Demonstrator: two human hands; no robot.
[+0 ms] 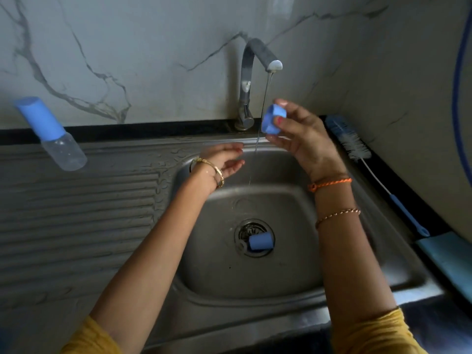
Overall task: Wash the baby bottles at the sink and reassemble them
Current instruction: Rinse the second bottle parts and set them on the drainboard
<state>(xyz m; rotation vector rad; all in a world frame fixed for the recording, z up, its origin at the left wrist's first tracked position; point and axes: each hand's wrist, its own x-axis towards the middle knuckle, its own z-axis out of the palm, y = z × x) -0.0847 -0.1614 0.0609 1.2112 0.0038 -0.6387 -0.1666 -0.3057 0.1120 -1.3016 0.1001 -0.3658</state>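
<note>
Our right hand (300, 134) pinches a blue ring (272, 121) beside the thin stream from the tap (251, 72). Our left hand (224, 159) holds nothing, its fingers relaxed over the sink (293, 264). A blue cap (260, 241) lies on the drain. One bottle (51, 134) stands on the counter. We think the wet ring may slip from this light grip, or the cap may block the drain.

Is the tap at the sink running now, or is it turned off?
Running. A thin stream of water falls from the tap spout, past the blue bottle part held by the right hand, into the sink.
</note>
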